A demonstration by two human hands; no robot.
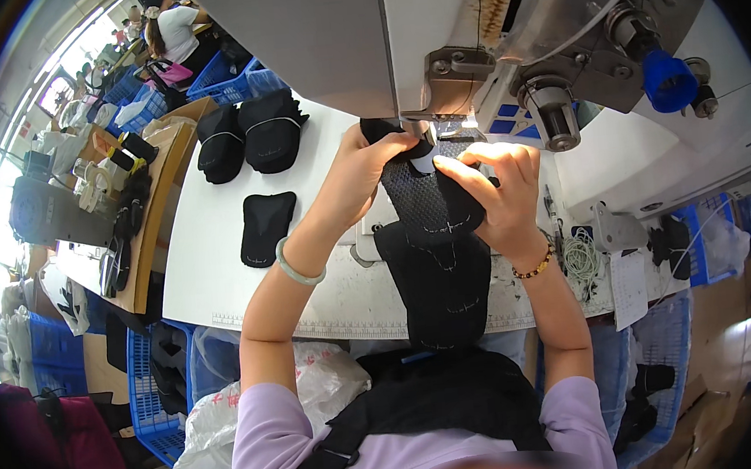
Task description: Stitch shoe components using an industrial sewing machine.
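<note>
Lilac sleeves (268,437) are framing the view at the bottom, with a black bundle of fabric (446,396) lying in the lap between them. Beyond it, a long black mesh fabric piece (437,256) is draping over the white table's (209,248) ruled front edge and running up under the grey sewing machine head (431,45). Both hands are pinching its upper end: the left hand (362,174) is closing fingers on the top left corner, the right hand (500,189) is pressing fingers over the right edge. Farther left, a flat black cut panel (265,227) is lying alone, and two stacks of black pieces (249,137) are sitting at the table's far side.
</note>
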